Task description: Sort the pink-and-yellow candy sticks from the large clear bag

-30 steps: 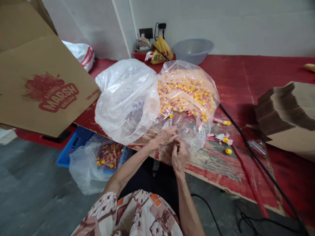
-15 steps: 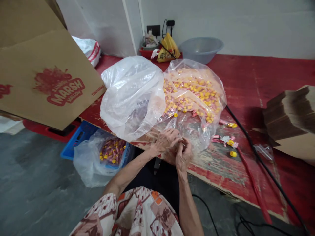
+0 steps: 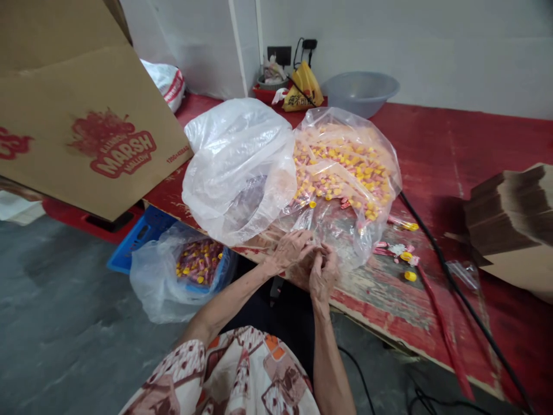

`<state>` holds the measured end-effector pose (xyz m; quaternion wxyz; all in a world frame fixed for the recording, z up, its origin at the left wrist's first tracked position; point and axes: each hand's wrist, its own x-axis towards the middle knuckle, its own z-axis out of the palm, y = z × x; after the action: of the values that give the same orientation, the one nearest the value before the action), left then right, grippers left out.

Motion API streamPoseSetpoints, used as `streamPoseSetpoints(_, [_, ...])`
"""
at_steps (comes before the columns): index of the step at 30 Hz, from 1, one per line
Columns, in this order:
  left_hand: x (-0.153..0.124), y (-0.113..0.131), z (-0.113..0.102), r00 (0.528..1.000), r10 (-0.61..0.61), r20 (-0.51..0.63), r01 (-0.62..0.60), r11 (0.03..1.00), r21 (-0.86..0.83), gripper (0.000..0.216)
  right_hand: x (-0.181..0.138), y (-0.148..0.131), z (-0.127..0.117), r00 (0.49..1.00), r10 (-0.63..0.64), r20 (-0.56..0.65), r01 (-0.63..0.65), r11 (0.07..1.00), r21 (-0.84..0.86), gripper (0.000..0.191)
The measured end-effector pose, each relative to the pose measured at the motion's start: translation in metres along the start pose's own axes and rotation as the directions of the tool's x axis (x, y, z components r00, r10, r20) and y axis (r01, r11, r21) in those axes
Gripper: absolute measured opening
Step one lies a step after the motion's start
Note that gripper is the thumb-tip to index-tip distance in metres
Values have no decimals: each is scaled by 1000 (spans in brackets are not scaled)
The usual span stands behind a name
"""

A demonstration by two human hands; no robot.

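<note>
At the worn front edge of the red table, my left hand (image 3: 292, 251) and my right hand (image 3: 323, 270) meet with their fingertips pinched together. Whatever lies between the fingers is too small or hidden to make out. Just beyond them lies the open mouth of a clear plastic bag (image 3: 345, 167), filled with small pink pieces with yellow caps. To its left, a bulky whitish plastic bag (image 3: 237, 167) rests on the table, its opening turned toward me. Several loose yellow caps (image 3: 410, 276) and pink scraps lie to the right of my right hand.
A large cardboard box (image 3: 86, 115) leans at the left. Below the table edge, a blue crate (image 3: 125, 245) holds a bag of more capped pieces. A black cable (image 3: 453, 282) crosses the table near stacked cardboard (image 3: 514, 219). A grey basin (image 3: 362, 92) stands at the back.
The whole view has shifted slightly, so the table things appear a little further right. My hands stay pinched together at the same place by the bag.
</note>
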<state>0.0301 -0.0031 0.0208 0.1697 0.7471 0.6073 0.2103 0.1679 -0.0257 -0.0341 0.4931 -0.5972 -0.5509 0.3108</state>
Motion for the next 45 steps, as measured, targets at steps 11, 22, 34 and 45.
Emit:
streamPoseSetpoints(11, [-3,2,8,999,11,-43,-7,997,79,13,0,1,0,999,-38,7,38,999,-1,48])
streamPoseSetpoints(22, [-1,2,3,999,-51,6,51,998,28,8,1,-2,0,998,-57,7,57,998,-8,45])
streamPoseSetpoints(34, [-2,-3,12,997,-56,-46,57,998,9,4,0,0,2,998,-64,10,64,998,2,45])
streamPoseSetpoints(45, [-3,-11,21,993,-19,-119,14,999,-42,3,0,3,3,997,-77,33,76,997,23,43])
